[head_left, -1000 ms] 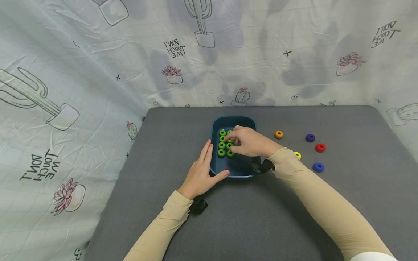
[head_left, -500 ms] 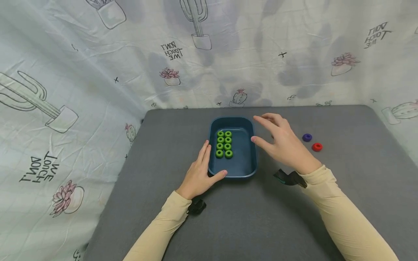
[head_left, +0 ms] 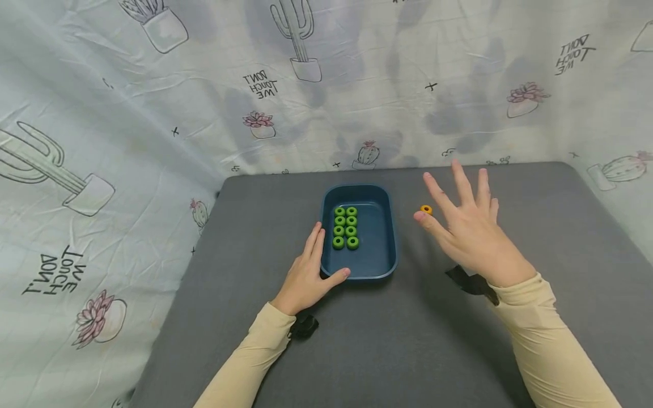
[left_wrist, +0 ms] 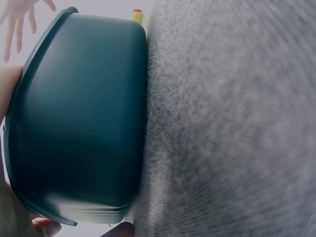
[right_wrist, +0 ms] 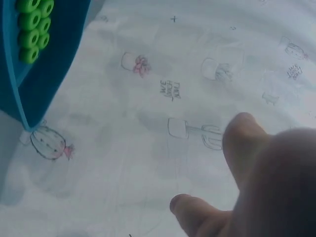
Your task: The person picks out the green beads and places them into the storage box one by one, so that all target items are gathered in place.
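Note:
A dark blue tray holds two neat columns of green ring-shaped beads on its left side. My left hand rests against the tray's left rim, fingers straight, thumb near the front corner. The left wrist view shows the tray's outer wall close up. To the right of the tray my right hand hovers with fingers spread and nothing held. An orange ring bead lies on the table by its thumb. In the right wrist view, some green beads show inside the tray.
A grey table carries everything. Behind and at the left hangs a pale curtain printed with cacti. In the left wrist view a yellow piece with red above it shows past the tray. The right hand hides part of the table.
My right hand has left the green beads in the tray, moved to the right and spread its fingers. It now covers loose coloured beads seen earlier. My left hand stays at the tray.

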`<action>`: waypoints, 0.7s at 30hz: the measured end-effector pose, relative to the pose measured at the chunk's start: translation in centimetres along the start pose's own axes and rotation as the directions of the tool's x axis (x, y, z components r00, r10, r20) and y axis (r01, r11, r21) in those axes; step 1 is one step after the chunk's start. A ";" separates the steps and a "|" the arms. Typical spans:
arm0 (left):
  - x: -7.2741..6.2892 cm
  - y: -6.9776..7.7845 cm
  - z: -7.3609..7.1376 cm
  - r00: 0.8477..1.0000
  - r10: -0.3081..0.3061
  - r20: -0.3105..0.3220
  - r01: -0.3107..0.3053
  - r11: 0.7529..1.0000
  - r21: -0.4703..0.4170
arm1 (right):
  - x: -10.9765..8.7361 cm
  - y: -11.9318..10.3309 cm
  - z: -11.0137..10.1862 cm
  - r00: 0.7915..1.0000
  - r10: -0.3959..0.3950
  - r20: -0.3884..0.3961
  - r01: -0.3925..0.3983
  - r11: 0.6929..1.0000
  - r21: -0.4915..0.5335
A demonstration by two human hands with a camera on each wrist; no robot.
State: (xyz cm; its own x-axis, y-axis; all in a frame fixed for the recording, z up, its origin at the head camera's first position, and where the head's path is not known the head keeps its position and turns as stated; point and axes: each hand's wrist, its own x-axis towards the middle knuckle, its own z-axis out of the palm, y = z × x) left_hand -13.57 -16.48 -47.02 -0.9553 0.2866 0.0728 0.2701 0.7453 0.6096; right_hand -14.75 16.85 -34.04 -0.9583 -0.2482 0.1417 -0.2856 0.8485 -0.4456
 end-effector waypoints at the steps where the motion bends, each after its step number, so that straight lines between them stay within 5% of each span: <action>1: 0.0 0.0 0.0 1.000 -0.002 0.002 0.002 1.000 0.002 | 0.0 0.0 0.0 1.000 0.005 0.000 -0.005 1.000 -0.020; 21: -0.1 -0.5 -0.3 1.000 -0.004 -0.008 0.003 1.000 -0.017 | 0.3 -0.5 0.8 0.999 0.002 -0.045 -0.008 0.993 -0.118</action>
State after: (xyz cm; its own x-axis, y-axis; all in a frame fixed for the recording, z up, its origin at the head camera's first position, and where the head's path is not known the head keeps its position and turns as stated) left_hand -13.60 -17.07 -47.09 -0.9572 0.2788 0.0772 0.2646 0.7360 0.6231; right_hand -14.95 16.00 -34.48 -0.9575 -0.2248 0.1807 -0.2752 0.8995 -0.3393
